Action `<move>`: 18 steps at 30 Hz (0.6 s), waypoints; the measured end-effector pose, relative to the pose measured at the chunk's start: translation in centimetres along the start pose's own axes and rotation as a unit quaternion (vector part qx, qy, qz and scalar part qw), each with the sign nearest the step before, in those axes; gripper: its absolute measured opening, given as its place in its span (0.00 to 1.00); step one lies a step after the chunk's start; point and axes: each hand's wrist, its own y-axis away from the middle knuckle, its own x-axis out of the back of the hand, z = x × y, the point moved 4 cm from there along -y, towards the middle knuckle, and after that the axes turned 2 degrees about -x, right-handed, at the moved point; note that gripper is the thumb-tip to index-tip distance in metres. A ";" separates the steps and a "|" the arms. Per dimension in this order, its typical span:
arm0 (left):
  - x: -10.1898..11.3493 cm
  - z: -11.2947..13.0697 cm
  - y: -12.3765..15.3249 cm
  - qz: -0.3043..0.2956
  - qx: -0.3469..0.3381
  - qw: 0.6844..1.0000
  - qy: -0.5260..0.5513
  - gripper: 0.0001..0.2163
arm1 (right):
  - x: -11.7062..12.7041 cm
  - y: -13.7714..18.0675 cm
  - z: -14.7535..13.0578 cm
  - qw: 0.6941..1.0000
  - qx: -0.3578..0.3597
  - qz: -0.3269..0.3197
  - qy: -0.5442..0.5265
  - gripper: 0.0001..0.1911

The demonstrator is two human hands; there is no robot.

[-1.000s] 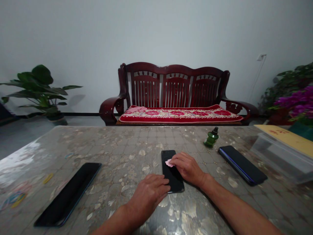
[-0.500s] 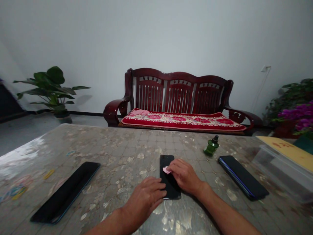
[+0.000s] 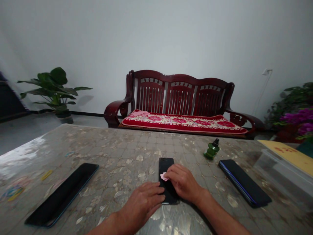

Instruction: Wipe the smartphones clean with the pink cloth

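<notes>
A black phone (image 3: 165, 165) lies screen-up on the patterned table (image 3: 117, 153) in front of me. My right hand (image 3: 182, 182) rests on its middle, fingers pressed together on a small pink cloth (image 3: 163, 176) held against the screen. My left hand (image 3: 143, 204) lies flat beside the phone's near left edge, fingers stretched out and touching that edge.
Another dark phone (image 3: 62, 194) lies at the left and a third (image 3: 244, 187) at the right. A small green bottle (image 3: 211, 149) stands behind it. A clear box with a yellow lid (image 3: 285, 161) sits far right. Coloured rubber bands (image 3: 12, 192) lie far left. A red wooden bench (image 3: 181, 104) stands beyond.
My right hand has slid the pink cloth down the phone's screen toward me. My left hand stays at the phone's near edge. The camera has tilted slightly.
</notes>
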 end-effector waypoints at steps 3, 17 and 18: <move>0.0 0.0 0.1 0.002 -0.003 1.000 -0.002 0.09 | -0.2 -0.4 1.0 0.998 -0.054 0.022 0.018 0.12; 0.5 0.5 -0.4 0.006 -0.018 1.000 -0.009 0.09 | -0.4 -0.9 0.9 0.992 -0.096 0.049 0.063 0.12; 0.4 0.5 -0.4 0.004 -0.019 1.000 -0.011 0.09 | -0.3 -0.8 1.2 0.990 -0.105 0.058 0.068 0.12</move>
